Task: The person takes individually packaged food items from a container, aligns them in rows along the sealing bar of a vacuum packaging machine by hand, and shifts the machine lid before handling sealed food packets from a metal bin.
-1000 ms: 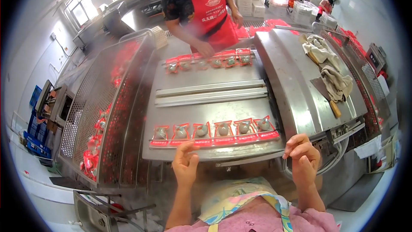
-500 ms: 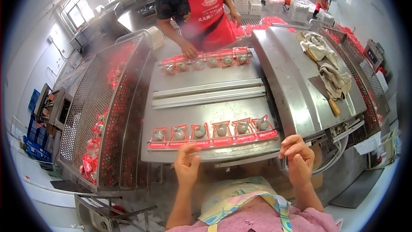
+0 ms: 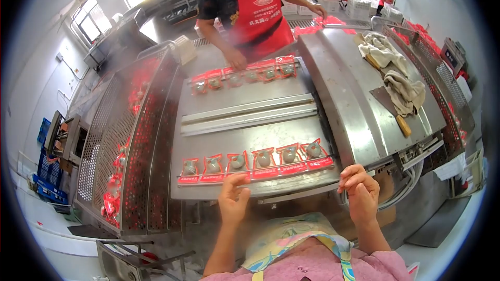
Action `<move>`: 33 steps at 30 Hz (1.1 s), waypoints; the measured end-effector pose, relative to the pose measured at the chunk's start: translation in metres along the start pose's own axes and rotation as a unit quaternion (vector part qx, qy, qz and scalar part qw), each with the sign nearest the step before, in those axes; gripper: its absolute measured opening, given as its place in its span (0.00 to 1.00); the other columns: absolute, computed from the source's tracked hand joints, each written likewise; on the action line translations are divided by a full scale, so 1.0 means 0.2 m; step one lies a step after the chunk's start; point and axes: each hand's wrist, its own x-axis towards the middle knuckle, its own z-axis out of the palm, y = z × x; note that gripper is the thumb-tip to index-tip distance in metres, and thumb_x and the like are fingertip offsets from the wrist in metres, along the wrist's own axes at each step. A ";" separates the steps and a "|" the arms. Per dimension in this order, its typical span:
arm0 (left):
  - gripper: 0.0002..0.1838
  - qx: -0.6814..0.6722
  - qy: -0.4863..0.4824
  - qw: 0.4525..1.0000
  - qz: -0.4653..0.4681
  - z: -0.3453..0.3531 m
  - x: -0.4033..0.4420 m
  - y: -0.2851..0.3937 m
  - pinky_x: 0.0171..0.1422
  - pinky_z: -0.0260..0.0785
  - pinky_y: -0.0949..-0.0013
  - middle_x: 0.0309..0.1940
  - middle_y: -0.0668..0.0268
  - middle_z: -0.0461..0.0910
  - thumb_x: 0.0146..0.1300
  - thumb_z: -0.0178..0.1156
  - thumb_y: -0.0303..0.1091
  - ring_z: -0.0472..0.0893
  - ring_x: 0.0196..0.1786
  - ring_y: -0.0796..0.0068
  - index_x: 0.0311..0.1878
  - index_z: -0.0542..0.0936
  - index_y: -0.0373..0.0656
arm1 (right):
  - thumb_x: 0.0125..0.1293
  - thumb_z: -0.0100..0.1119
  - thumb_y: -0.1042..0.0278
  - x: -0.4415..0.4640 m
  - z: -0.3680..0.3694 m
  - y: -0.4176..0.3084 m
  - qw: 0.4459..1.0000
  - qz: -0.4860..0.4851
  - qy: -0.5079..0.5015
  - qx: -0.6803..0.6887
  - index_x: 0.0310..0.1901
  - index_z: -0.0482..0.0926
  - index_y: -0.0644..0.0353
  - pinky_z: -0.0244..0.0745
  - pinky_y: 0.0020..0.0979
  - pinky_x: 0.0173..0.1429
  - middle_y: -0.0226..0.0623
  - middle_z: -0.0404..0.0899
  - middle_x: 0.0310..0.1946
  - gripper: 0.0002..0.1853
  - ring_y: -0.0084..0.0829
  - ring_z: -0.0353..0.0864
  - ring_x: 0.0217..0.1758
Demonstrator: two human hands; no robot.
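My left hand [image 3: 234,198] hovers at the near edge of the steel machine bed [image 3: 250,139], its fingers loosely bent, thumb apart, nothing held. Just beyond it lies a row of several clear, red-edged pouches [image 3: 237,162], each with a round greyish item inside. A thin bar crosses their red ends. My right hand [image 3: 360,192] is raised off the bed's near right corner, fingers half curled and apart, with nothing visible in it. Along the far side runs a second row of similar pouches [image 3: 251,75], where a co-worker's hand [image 3: 237,60] rests.
Perforated bin [image 3: 107,140] at left holds red pouches. A ridged metal strip [image 3: 250,114] crosses the bed. On the right, a steel lid [image 3: 338,99] carries rags [image 3: 403,92] and a wooden-handled blade [image 3: 402,125]. Other people and white crates [image 3: 359,5] are at the back.
My view has shifted slightly. The co-worker's other hand has reached out to the right toward red pouches behind the machine. My hands have stayed almost in place.
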 end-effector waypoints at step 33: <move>0.34 0.344 -0.349 0.824 0.285 2.61 -0.26 -0.13 0.38 0.72 0.67 0.35 0.57 0.73 0.43 0.68 0.33 0.77 0.39 0.62 0.54 0.68 0.28 | 0.48 0.49 0.83 0.12 -2.71 -0.39 0.545 -0.097 0.041 -0.832 0.45 0.74 0.64 0.59 0.44 0.68 0.49 0.73 0.46 0.19 0.51 0.68 0.58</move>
